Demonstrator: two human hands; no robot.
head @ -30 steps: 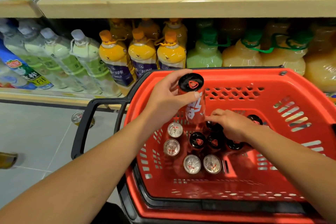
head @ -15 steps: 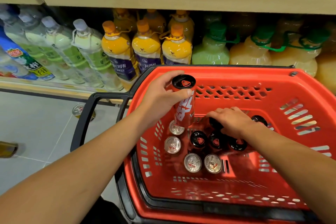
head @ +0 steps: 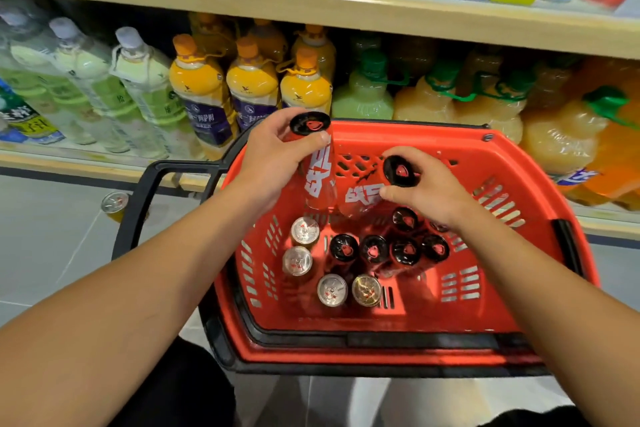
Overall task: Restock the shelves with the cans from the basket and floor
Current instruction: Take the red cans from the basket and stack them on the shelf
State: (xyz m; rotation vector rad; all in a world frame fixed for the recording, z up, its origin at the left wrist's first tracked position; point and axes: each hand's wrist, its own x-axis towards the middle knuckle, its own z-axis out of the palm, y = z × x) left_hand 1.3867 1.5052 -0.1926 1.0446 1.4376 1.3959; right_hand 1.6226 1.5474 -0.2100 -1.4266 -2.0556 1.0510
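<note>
A person stands over a red basket [head: 408, 350] parked in front of a drinks shelf [head: 346, 10]. The left hand [head: 273, 163] grips a tall red can [head: 317, 163] with a black cap, fingers and thumb wrapped round its upper part, holding it upright above the basket's far-left corner. The right hand [head: 429, 191] clasps a second red can [head: 384, 184] near its black top, tilted, above the far side of the basket and just beside the first.

Down inside the basket more black-capped cans [head: 388, 250] stand together below the right hand, and four silver-topped cans [head: 304, 230] stand along the left and near side. One more can [head: 114, 204] stands on the grey floor [head: 52, 236], left of the basket's black handle [head: 142, 204]. Behind the basket, the shelf carries orange-capped bottles [head: 252, 87] and green-capped jugs.
</note>
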